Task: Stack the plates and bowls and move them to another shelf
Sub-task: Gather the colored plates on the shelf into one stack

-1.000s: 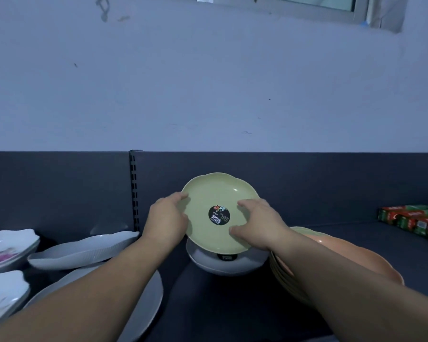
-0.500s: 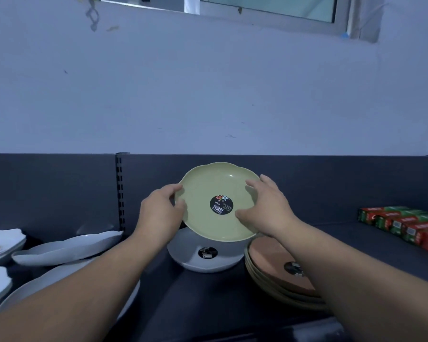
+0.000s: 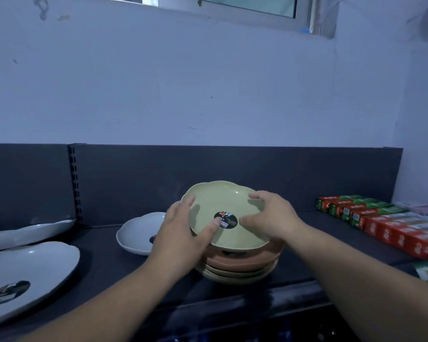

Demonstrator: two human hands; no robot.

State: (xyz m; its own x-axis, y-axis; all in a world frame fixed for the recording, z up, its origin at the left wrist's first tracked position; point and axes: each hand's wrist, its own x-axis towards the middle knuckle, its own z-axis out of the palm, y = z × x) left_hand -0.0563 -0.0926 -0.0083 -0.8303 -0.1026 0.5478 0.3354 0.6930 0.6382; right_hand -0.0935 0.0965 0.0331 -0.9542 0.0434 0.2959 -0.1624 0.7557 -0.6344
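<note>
Reaching up from the bottom edge of the frame, two bare forearms are being stretched over the dark shelf point(image 3: 104, 272), past a large white plate point(image 3: 35, 265) at lower left. At centre, the green plate point(image 3: 220, 201) is being gripped on both sides: the left hand point(image 3: 183, 235) is curled round its left rim with the thumb pressed on the inner face beside the black sticker point(image 3: 226, 219), while the right hand point(image 3: 273, 218) is spread over the right rim, fingertips hooked on the edge. It is being held tilted, far rim raised, directly above the stack of orange and cream plates point(image 3: 245, 266); whether its near edge is touching the top one cannot be told. The stacking step is judged to be in hand, and levelling the plate and seating it squarely are being called for before the grip is loosened. Just left of the stack a white bowl point(image 3: 134, 233) is being left apart, probably to be gathered next. Farther right, red and green boxes point(image 3: 393, 228) are lined up along the shelf, and the dark back panel point(image 3: 232, 169) is closing the view behind.
</note>
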